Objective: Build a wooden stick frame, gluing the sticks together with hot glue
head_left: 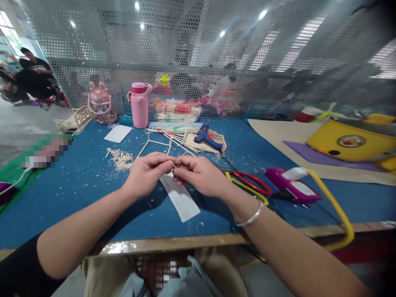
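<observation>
My left hand [150, 172] and my right hand [198, 173] meet over the middle of the blue table, fingertips pinched together. Whatever lies between them is tiny and mostly hidden; a thin pale sliver shows, but its kind I cannot tell. Beneath my hands a white paper strip [182, 202] lies on the table. Just beyond them is a frame of thin wooden sticks [159, 142], partly covered by my fingers. A blue glue gun [208, 138] rests on a pile of wooden sticks [182, 145]. Wood scraps [120, 159] are heaped beyond my left hand.
A pink bottle [140, 108] and a clear pink jug [101, 105] stand at the back, near bundled sticks [182, 111]. On the right are a purple hot tool [292, 185], red and yellow cables [250, 183] and a yellow pot [340, 138]. A perforated metal screen [148, 45] rises behind.
</observation>
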The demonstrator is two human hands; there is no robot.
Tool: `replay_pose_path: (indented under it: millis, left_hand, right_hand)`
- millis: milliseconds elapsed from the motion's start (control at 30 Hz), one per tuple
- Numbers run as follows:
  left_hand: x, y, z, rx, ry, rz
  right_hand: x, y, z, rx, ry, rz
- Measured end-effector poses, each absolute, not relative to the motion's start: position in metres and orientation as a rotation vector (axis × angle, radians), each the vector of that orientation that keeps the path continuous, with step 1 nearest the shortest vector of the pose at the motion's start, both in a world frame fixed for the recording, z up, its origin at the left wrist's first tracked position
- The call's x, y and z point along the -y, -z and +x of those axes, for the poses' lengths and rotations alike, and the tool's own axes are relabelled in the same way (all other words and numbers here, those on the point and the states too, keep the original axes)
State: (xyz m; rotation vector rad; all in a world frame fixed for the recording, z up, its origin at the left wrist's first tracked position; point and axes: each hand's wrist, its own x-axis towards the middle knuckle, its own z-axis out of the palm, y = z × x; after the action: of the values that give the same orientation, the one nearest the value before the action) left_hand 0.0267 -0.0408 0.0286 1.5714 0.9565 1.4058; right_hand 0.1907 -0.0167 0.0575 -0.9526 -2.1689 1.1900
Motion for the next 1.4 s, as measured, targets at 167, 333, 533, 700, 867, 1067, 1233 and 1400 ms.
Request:
replay_pose_path:
  millis: [167, 333, 533, 700, 867, 1067, 1233, 1400]
  left_hand:
    - [0.045, -0.028, 0.032, -0.828, -1.313, 1.441]
    - [0.046, -0.029, 0.032, -0.819, -1.271, 1.511]
    - [0.047, -0.029, 0.033, -0.829, -1.257, 1.452]
    - [0.046, -0.028, 0.036, -0.790, -1.153, 1.222]
    - [0.044, -0.026, 0.036, -0.839, -1.148, 1.178]
    - [0.046, -0.027, 0.039, -0.832, -1.144, 1.148]
    - [0.050, -0.031, 0.041, -0.816, -1.175, 1.116]
    - [0.052, -0.033, 0.041, -0.747, -1.202, 1.011]
  right_hand:
    - [0.029, -0.054, 0.197, 2.116, -1.059, -1.018]
    - [0.042, -0.054, 0.193, 2.005, -1.217, -1.072]
    - [0.033, -0.055, 0.210, 2.411, -0.504, -1.433]
    - [0.016, -0.041, 0.230, 2.547, 0.018, -1.877]
    - [0.012, -0.035, 0.228, 2.593, 0.028, -1.799]
    - [0.019, -0.044, 0.223, 2.432, -0.277, -1.526]
    - [0.039, -0.054, 0.209, 2.217, -0.480, -0.984]
    - [0.043, -0.052, 0.196, 2.182, -0.338, -0.811]
